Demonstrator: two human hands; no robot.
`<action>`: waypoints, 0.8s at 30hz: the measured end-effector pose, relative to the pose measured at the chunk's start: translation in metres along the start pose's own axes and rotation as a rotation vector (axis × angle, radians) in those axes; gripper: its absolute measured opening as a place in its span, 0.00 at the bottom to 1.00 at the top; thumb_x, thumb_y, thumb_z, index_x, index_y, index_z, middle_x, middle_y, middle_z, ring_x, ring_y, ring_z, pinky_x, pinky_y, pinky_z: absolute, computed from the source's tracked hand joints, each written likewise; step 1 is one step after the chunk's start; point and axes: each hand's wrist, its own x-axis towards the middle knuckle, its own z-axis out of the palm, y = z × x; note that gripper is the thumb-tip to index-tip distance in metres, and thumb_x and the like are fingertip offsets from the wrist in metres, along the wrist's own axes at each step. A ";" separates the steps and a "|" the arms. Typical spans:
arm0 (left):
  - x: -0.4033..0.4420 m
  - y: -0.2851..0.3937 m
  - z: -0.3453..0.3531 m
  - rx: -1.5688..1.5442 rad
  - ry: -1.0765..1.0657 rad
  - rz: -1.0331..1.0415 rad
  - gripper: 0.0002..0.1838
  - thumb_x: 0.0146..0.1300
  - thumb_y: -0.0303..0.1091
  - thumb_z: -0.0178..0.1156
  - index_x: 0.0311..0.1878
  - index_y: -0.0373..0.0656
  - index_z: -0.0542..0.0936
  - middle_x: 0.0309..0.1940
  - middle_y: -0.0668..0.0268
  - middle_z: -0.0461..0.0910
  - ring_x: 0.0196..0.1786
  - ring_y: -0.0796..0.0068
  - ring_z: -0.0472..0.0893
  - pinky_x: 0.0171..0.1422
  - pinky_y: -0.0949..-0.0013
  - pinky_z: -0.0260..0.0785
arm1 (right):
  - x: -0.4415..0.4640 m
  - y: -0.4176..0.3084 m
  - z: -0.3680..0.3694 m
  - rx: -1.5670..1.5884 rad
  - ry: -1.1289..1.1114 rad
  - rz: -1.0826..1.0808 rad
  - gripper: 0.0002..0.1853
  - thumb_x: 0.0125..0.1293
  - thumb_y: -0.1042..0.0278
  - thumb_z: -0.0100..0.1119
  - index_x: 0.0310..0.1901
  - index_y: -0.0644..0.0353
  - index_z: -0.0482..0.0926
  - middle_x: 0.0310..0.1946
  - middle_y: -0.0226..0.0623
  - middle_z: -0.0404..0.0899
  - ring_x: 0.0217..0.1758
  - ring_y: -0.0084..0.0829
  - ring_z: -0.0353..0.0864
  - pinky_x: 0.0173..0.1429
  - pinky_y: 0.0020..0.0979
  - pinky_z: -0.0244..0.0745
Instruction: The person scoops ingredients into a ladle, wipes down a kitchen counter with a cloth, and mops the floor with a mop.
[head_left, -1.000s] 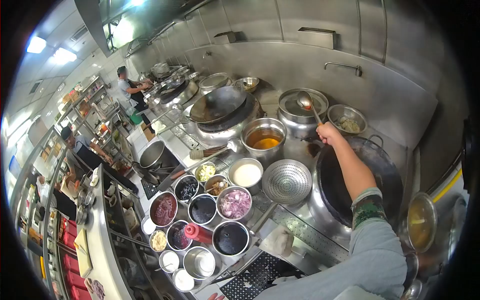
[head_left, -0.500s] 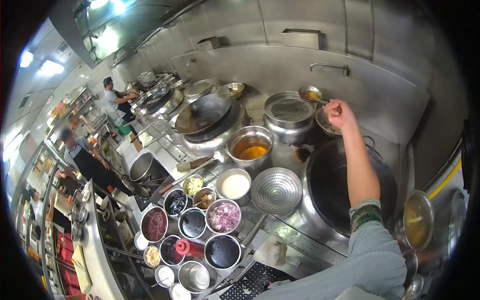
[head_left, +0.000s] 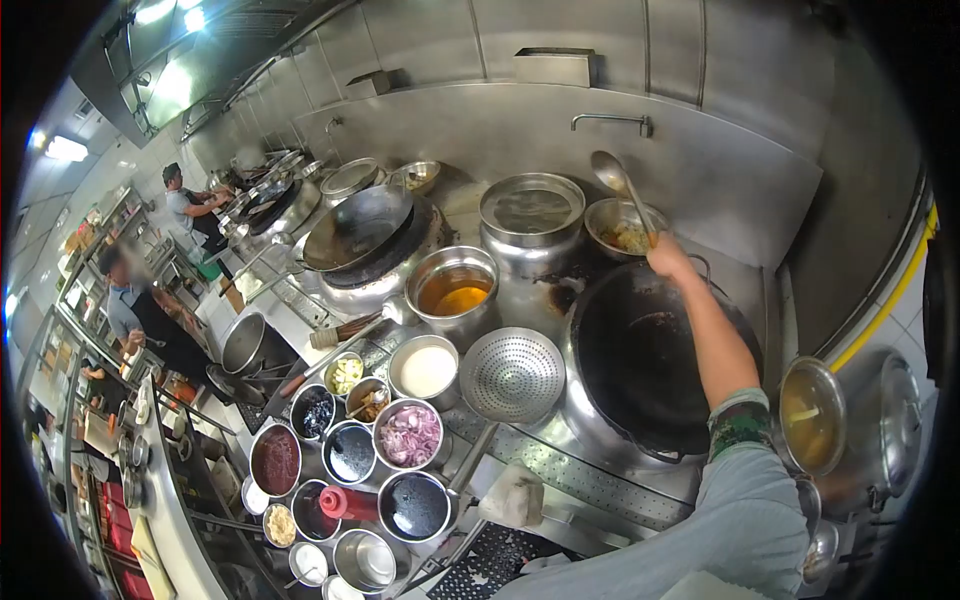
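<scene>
My right hand (head_left: pixel 672 260) is closed round the handle of a metal ladle (head_left: pixel 612 175), whose bowl is raised above the back rim of a metal bowl (head_left: pixel 625 228) with food in it. Below my right forearm sits a large dark wok (head_left: pixel 650 350). To the left of the metal bowl stands a round pot (head_left: pixel 532 208) with a wide steel rim. A perforated strainer (head_left: pixel 513 375) lies left of the wok, beside a pot of orange liquid (head_left: pixel 455 292). My left hand is out of view.
Several containers surround a bowl of sliced onions (head_left: pixel 408 434), with a red squeeze bottle (head_left: pixel 347 503) among them. Another wok (head_left: pixel 358 230) is on the left burner. A folded cloth (head_left: pixel 512 497) lies near the front edge. Co-workers (head_left: pixel 150 310) stand at the left.
The ladle moved from over the round pot to the metal bowl at its right, and food now shows in that bowl. The view has shifted right.
</scene>
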 end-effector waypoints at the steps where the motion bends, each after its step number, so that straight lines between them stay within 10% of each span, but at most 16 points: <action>1: -0.002 0.006 0.002 0.031 -0.001 0.004 0.24 0.72 0.34 0.57 0.68 0.35 0.69 0.58 0.58 0.77 0.59 0.69 0.75 0.65 0.67 0.66 | -0.014 -0.026 -0.011 0.147 -0.042 0.056 0.12 0.59 0.72 0.49 0.42 0.66 0.76 0.25 0.42 0.76 0.18 0.32 0.72 0.18 0.37 0.58; 7: -0.015 0.036 0.015 0.103 -0.029 -0.028 0.25 0.72 0.33 0.56 0.68 0.34 0.68 0.62 0.56 0.75 0.65 0.67 0.71 0.71 0.65 0.61 | -0.024 -0.107 0.023 0.558 -0.391 0.386 0.05 0.61 0.75 0.51 0.37 0.65 0.73 0.16 0.32 0.66 0.14 0.26 0.65 0.16 0.31 0.53; 13: -0.038 0.007 0.008 0.031 0.034 -0.040 0.25 0.72 0.31 0.55 0.69 0.36 0.67 0.62 0.57 0.76 0.64 0.69 0.73 0.69 0.66 0.63 | -0.002 -0.124 0.018 1.966 -0.831 0.893 0.12 0.62 0.77 0.56 0.26 0.55 0.64 0.19 0.26 0.66 0.16 0.14 0.69 0.14 0.19 0.46; 19: -0.042 -0.053 -0.004 0.011 0.086 0.016 0.24 0.70 0.29 0.58 0.66 0.33 0.69 0.56 0.53 0.79 0.56 0.68 0.79 0.61 0.66 0.72 | -0.026 -0.148 -0.006 2.089 -0.797 0.796 0.15 0.62 0.78 0.55 0.23 0.53 0.61 0.17 0.25 0.58 0.15 0.18 0.55 0.16 0.21 0.46; 21: -0.045 -0.037 -0.003 0.157 0.114 -0.030 0.26 0.68 0.37 0.62 0.66 0.37 0.72 0.56 0.53 0.81 0.59 0.66 0.80 0.63 0.66 0.70 | -0.018 -0.133 -0.008 1.761 -1.072 0.380 0.15 0.68 0.69 0.54 0.24 0.51 0.62 0.17 0.25 0.59 0.14 0.18 0.55 0.16 0.20 0.50; 24: -0.052 -0.008 -0.004 0.143 0.171 -0.040 0.26 0.65 0.42 0.65 0.62 0.37 0.75 0.51 0.54 0.83 0.56 0.65 0.82 0.59 0.64 0.72 | 0.030 -0.067 0.003 1.623 -0.770 0.486 0.07 0.68 0.68 0.57 0.31 0.55 0.72 0.22 0.27 0.72 0.15 0.17 0.63 0.15 0.18 0.54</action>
